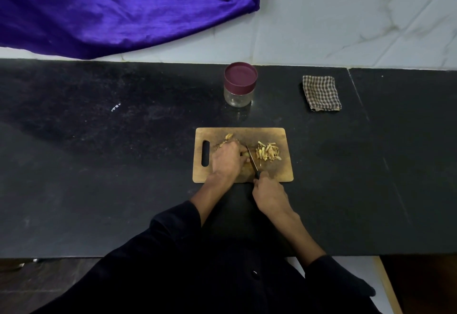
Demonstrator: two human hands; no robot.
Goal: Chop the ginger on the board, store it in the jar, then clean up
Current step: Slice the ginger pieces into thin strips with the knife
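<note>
**A:** Watching someone chop ginger right now, standing just off to the side. They're working on a wooden cutting board (279,138) sitting on a black counter (123,165). Their left hand (226,159) is pressing down over the uncut ginger (243,156) with fingers bunched together and curled over it, and their right hand (269,193) is wrapping around the handle of a small knife (252,161), blade angling down right beside the left fingertips.

**B:** How's it going so far?

**A:** I'd say maybe halfway through the chopping. A pile of cut strips (268,151) is lying on the right half of the board, and a couple of scraps (229,136) are sitting near the far edge.

**B:** Any tips you'd be shouting at them?

**A:** Honestly, keep tucking those fingertips back so the knuckles are guiding the blade. That chunk looks small and knobbly, so I'm guessing it's wanting to roll. Short, steady cuts, and nudge the holding hand back after each one.

**B:** And the jar?

**A:** The jar (239,88) is standing behind the board, well apart from it, maroon lid (240,76) on and looking empty. A folded checked cloth (321,93) is lying off to its right, probably waiting for cleanup.
</note>
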